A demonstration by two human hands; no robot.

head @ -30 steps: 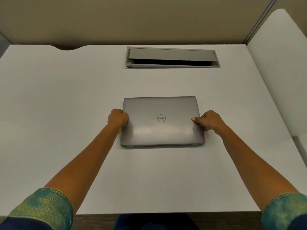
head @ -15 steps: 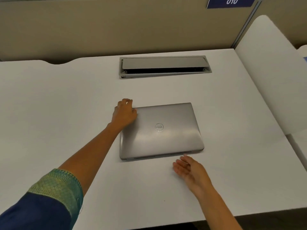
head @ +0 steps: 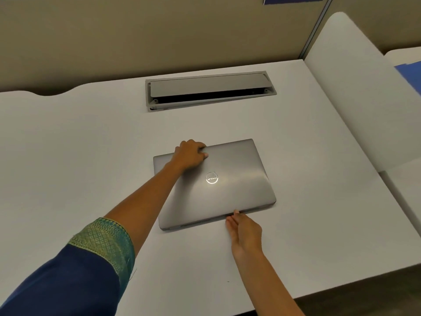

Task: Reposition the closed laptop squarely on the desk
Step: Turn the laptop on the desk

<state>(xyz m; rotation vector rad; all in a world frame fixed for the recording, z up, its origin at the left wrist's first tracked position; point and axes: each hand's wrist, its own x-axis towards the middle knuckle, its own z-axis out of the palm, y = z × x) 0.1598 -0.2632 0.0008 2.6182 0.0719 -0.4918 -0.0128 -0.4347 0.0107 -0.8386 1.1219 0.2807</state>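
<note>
A closed grey laptop (head: 230, 185) with a round logo lies lid-up on the white desk (head: 79, 156), turned slightly relative to the desk's edges. My left hand (head: 190, 155) reaches across the lid and curls over the laptop's far edge near its left corner, gripping it. My right hand (head: 245, 231) lies flat on the desk with fingers together, its fingertips touching the laptop's near edge towards the right.
A grey cable hatch (head: 209, 90) with its lid ajar is set into the desk behind the laptop. A beige partition (head: 159, 37) stands along the back. A white rounded divider (head: 364, 99) borders the right side. The desk's front edge runs near my right forearm.
My left hand moved from the laptop's left side to its far edge. My right hand left the right side and came to the near edge, now touching it. The view shifted left.
</note>
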